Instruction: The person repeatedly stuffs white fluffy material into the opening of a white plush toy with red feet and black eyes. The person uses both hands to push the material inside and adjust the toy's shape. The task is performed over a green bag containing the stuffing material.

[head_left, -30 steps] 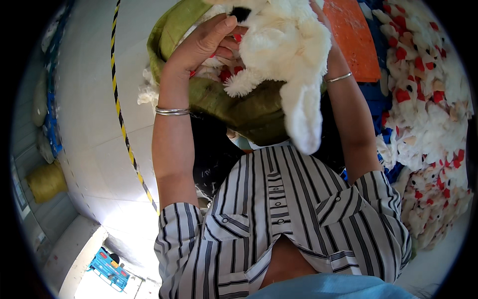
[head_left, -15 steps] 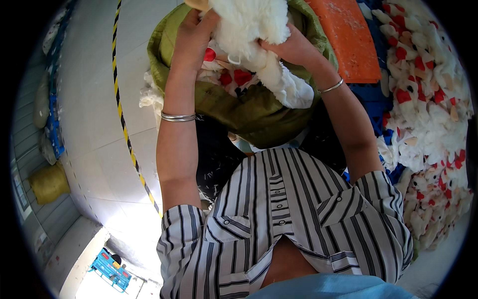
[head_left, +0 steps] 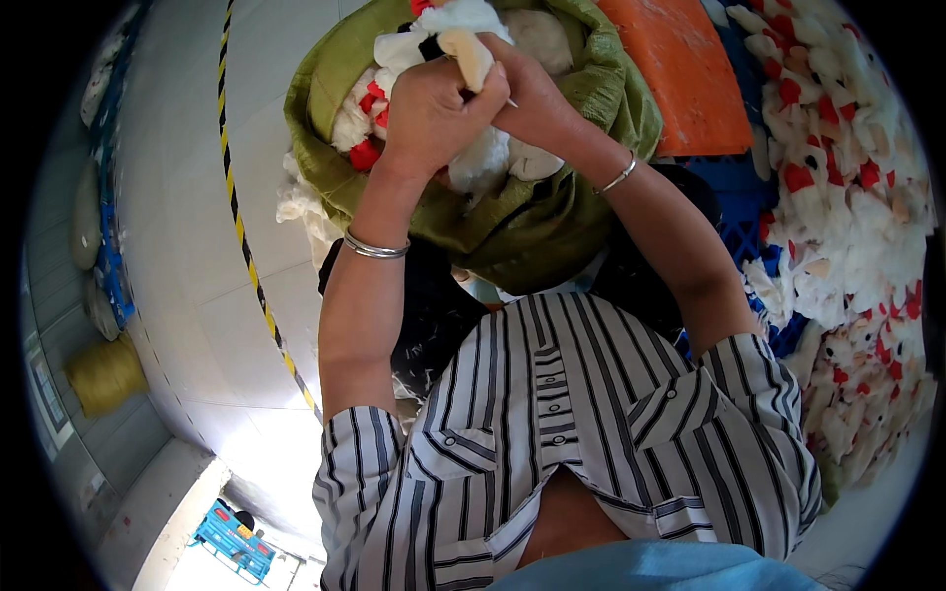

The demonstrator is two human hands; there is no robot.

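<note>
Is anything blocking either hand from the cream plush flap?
Nothing visible: the left hand pinches the cream plush flap, and the right hand is right against them, above the green sack.

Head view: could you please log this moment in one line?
left hand: grips white plush; right hand: at plush; beneath: green sack

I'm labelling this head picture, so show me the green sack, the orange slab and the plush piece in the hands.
Green sack (head_left: 542, 231): head view, on its lower front wall.
Orange slab (head_left: 680, 84): head view, middle of its visible face.
Plush piece (head_left: 470, 57): head view, on its beige flap.
</note>
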